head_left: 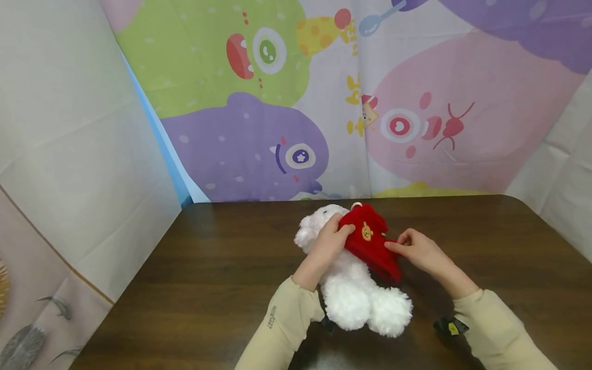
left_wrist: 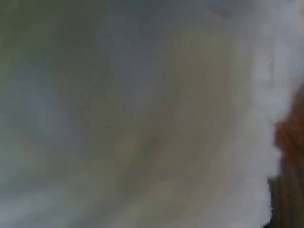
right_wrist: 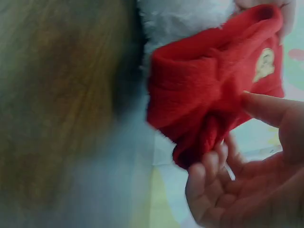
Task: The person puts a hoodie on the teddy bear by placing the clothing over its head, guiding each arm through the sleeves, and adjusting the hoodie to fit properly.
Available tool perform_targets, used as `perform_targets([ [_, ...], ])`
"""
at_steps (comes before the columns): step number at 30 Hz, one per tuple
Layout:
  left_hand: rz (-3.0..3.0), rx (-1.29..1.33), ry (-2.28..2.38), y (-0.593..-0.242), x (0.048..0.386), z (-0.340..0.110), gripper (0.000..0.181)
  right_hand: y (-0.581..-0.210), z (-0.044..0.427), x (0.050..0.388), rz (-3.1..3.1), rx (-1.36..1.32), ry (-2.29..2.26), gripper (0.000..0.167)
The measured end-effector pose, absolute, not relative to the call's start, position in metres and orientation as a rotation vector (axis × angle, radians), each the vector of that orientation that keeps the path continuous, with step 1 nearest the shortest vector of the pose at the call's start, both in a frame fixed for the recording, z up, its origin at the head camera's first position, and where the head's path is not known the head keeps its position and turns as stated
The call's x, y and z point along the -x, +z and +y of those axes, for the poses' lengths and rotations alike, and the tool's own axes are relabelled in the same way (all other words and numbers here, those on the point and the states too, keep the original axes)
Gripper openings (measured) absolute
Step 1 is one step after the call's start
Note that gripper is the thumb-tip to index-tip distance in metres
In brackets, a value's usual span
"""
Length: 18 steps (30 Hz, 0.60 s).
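A fluffy white plush toy [head_left: 347, 277] lies on the table, its head to the far left and its rounded feet towards me. Over its upper body is a small red doll's shirt [head_left: 370, 246] with a yellow bear-face patch. My left hand [head_left: 329, 239] grips the shirt's near-left edge, thumb on top, beside the toy's head. On the other side, my right hand [head_left: 418, 249] pinches the shirt's right part between thumb and fingers. The right wrist view shows the red shirt [right_wrist: 194, 90] with its open hem. Mostly blur and white fur [left_wrist: 256, 190] fill the left wrist view.
The dark wooden table [head_left: 222, 267] extends on both sides of the toy. Behind it hangs a cartoon-printed curtain [head_left: 342, 169], with pale cloth [head_left: 92, 133] at the left. A black strap with a yellow mark [head_left: 450, 326] sits by my right sleeve.
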<state>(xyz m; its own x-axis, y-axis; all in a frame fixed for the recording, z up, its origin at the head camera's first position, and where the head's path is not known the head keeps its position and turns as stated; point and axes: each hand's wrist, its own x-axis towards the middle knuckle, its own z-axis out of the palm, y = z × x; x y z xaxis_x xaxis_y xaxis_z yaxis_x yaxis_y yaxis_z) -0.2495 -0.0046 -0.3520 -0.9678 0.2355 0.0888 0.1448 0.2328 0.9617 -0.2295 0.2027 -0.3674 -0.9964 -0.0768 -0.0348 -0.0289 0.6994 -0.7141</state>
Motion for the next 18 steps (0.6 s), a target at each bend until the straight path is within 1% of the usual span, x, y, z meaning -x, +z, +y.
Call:
perform_targets([
  [5, 2.227, -0.435, 2.075, -0.348, 0.248, -0.006, 0.01, -0.377, 0.205, 0.237, 2.527, 0.0, -1.481, 0.074],
  [8, 2.077, -0.449, 2.218, -0.343, 0.247, -0.008, 0.008, -0.376, 0.207, 0.239, 2.249, 0.036, -1.653, 0.084],
  [11, 1.986, -0.412, 2.314, -0.339, 0.247, -0.009, 0.007, -0.372, 0.208, 0.239, 2.023, 0.113, -1.791, 0.08],
  [13, 1.966, -0.372, 2.345, -0.338, 0.248, -0.01, 0.007, -0.367, 0.208, 0.238, 1.94, 0.118, -1.889, 0.072],
  [16, 1.939, -0.328, 2.39, -0.338, 0.25, -0.014, 0.014, -0.361, 0.205, 0.238, 1.848, 0.109, -2.047, 0.054],
  [18, 1.914, -0.317, 2.404, -0.34, 0.251, -0.016, 0.022, -0.357, 0.203, 0.238, 1.772, 0.112, -2.154, 0.041],
])
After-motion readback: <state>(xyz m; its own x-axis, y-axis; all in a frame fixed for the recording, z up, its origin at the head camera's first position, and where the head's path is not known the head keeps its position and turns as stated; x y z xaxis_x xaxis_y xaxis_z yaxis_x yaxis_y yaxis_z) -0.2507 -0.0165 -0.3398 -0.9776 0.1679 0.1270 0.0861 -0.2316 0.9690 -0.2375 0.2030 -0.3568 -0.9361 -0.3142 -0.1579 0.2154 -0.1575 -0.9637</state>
